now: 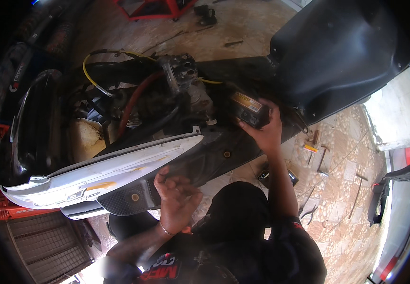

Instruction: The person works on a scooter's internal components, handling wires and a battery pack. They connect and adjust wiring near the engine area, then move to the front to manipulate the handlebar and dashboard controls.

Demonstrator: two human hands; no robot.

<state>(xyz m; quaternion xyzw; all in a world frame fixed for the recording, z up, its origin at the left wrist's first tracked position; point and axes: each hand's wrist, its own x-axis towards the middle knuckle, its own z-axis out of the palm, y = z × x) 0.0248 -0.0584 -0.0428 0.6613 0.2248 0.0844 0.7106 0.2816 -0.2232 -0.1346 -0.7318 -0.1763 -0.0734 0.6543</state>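
Observation:
My right hand [265, 132] grips a black scooter battery [250, 110] with a yellow-orange label. Its thumb is on the near side and the fingers wrap the right end. The battery is above the black middle section of a partly stripped scooter. My left hand [176, 196] is palm up beside the white side panel [105, 175]; its fingers are loosely bent and apart, with nothing seen in them. Left of the battery is the exposed engine area, with a grey metal part [181, 71], a yellow cable [87, 71] and a reddish-brown hose [136, 97].
A large black body panel [342, 52] rises at the upper right. On the tiled floor to the right lie a hammer [323, 158], pliers [309, 211] and a small yellow-red box [311, 148]. A red stand [155, 9] is at the top. A brown grate [46, 244] lies lower left.

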